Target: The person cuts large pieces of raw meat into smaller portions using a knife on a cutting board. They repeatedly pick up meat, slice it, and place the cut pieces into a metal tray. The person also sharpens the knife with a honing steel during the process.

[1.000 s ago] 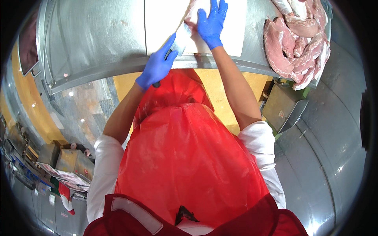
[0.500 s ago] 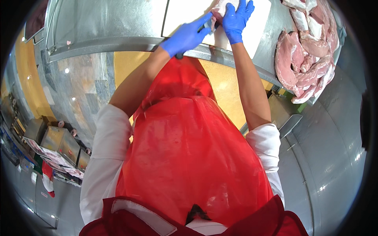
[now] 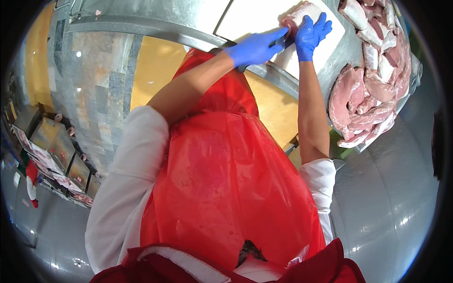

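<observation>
we log the steel table [image 3: 141, 12] first: its rounded front edge runs slantwise just below both hands, and beyond that edge, on our side, only the tiled floor [image 3: 89, 80] and the red plastic apron [image 3: 222, 179] show. left of the left hand the table top lies bare along the edge. right of the right hand the room is taken: a heap of raw pink meat cuts [image 3: 373, 89] fills the table's right end up to its rim, near the right wrist but not touching it. we cannot count the cuts; they overlap.

one white cutting board [image 3: 255, 16] lies under and beyond both hands, its near corner close to the table edge.

one piece of pale pink meat [image 3: 302, 12] lies on the board, directly under the right hand and just beyond the left fingertips.

the right hand [image 3: 310, 34], blue-gloved, lies with fingers spread and flat on the meat, pressing it rather than gripping.

the left hand [image 3: 257, 47], blue-gloved, is closed on a dark handle [image 3: 278, 43], apparently one knife; the blade is hidden, so we cannot tell where it meets the meat.

count: hands two, gloves two, board one, worked piece one.
</observation>
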The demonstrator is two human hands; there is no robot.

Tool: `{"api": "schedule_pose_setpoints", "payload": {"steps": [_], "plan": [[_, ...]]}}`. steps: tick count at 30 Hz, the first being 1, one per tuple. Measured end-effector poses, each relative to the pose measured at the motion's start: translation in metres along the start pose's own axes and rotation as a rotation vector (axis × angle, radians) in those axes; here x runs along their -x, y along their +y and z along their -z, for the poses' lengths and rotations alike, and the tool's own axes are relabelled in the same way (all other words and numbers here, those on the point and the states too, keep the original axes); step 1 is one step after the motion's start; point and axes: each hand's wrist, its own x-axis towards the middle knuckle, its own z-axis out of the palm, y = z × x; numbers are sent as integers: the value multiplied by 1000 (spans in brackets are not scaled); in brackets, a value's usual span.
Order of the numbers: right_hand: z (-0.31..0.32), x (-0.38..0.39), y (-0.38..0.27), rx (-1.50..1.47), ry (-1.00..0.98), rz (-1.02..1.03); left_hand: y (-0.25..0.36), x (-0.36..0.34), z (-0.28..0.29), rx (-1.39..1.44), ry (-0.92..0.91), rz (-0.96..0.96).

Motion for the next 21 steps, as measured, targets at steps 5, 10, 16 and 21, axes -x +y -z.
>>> {"api": "schedule_pose_setpoints", "payload": {"steps": [5, 10, 16, 21], "plan": [[-1, 0, -4, 20, -44, 36, -19, 12, -7, 34, 9, -37], [6, -5, -8, 43, -86, 70, 18, -19, 6, 68, -128, 167], [0, -5, -2, 132, -77, 102, -29, 11, -30, 62, 84, -106], [3, -14, 0, 121, -81, 158, 29, -8, -6, 37, -75, 135]]}}
